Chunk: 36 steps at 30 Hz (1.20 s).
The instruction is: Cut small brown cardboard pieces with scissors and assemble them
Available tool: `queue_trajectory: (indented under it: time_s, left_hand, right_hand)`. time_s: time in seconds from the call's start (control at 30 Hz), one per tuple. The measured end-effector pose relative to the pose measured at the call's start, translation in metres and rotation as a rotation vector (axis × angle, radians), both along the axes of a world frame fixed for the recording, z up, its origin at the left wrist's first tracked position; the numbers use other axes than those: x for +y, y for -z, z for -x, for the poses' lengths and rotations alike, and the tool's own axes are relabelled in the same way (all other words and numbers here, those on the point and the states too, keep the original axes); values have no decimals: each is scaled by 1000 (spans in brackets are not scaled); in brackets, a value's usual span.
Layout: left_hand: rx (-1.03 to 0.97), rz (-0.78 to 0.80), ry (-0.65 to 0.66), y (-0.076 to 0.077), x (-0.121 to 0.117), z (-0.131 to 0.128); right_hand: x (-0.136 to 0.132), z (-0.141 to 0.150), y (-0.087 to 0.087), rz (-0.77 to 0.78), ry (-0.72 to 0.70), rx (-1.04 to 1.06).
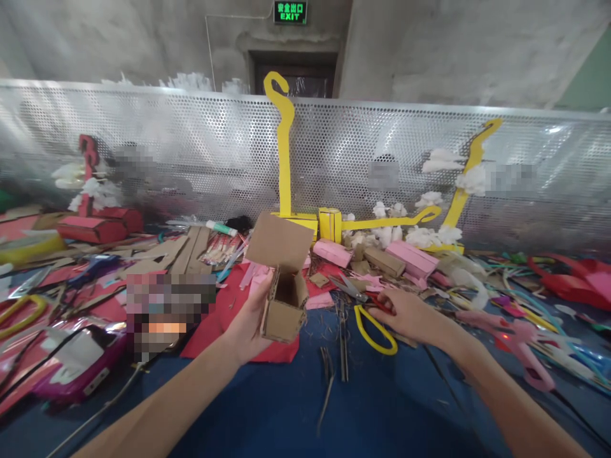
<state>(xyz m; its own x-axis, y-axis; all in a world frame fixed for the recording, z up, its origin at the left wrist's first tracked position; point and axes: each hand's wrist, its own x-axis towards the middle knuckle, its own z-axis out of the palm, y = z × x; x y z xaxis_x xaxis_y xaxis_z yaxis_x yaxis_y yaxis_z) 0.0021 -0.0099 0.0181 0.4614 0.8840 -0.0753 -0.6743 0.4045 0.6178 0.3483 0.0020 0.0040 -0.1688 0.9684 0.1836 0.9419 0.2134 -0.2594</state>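
My left hand (251,318) is wrapped around a small brown cardboard box (282,321) with its top open and a wide flap (279,238) standing up at the back. To the right, my right hand (405,315) has its fingers on the red handle of a pair of scissors (353,289), whose blades point left toward the box and lie apart. Just below those fingers is a yellow loop (377,334) on the table; what it belongs to is partly hidden. Red paper (229,324) lies under and behind the box.
Pink paper-covered boxes (413,257) and yellow cardboard pieces with a tall hooked neck (284,159) stand behind. A pink glue gun (520,343) lies at right, its cord trailing. Cardboard strips (191,251) and scraps litter the left. A perforated metal panel (205,140) closes off the back.
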Motion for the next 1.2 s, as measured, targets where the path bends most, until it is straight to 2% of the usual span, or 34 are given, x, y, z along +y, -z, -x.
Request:
queue_trajectory:
  time_s: [0.13,0.23,0.37,0.57,0.8,0.9,1.0,1.2]
  left_hand:
    - [80,-53,32,2,-1,0]
    - [108,-26,27,-6,-5,-1]
    - [92,-13,-7,-12,-9,-3]
    - [154,-75,-39,-3,-6,-3]
    - [128,-61,-16,-1,-5,-5]
    - [112,7,-17,0,-5,-5]
    - [152,11,8,0,-5,-6]
    - [115,43,11,0,-5,-6]
  right_hand:
    - [-7,11,2,-21,-8,15]
    - [-5,13,1,-36,9,29]
    - [-2,2,-10,-85,81,53]
    - [-6,-4,-28,-216,151,131]
    - [2,12,-23,-437,245,146]
    - [5,8,-21,-423,221,148]
    - [5,6,-16,-377,139,125]
    - [4,16,-4,-283,-8,118]
